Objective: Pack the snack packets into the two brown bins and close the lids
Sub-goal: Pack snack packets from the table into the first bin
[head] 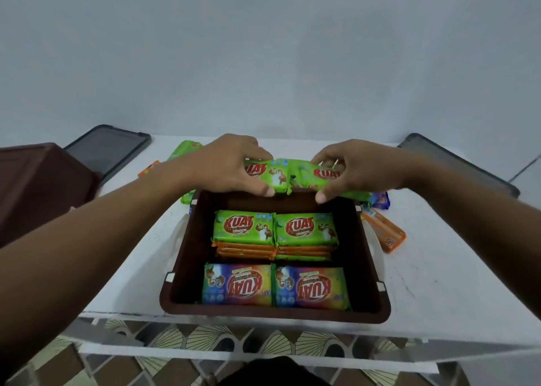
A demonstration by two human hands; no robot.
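Observation:
An open brown bin (367, 257) stands at the table's front middle. Inside it lie two green packets (275, 227) on an orange stack, and two multicoloured packets (275, 287) nearer me. Above the bin's far rim, my left hand (225, 166) grips a green packet (270, 175) and my right hand (360, 169) grips another green packet (319, 178), side by side. A second brown bin (38, 186) stands at the left edge, its inside hidden.
Two dark lids lie flat at the back, the left lid (111, 148) and the right lid (459, 163). Loose packets lie behind and beside the bin: orange ones (383, 230), a blue one (380, 200), a green one (184, 148). The white table (439, 268) ends just before me.

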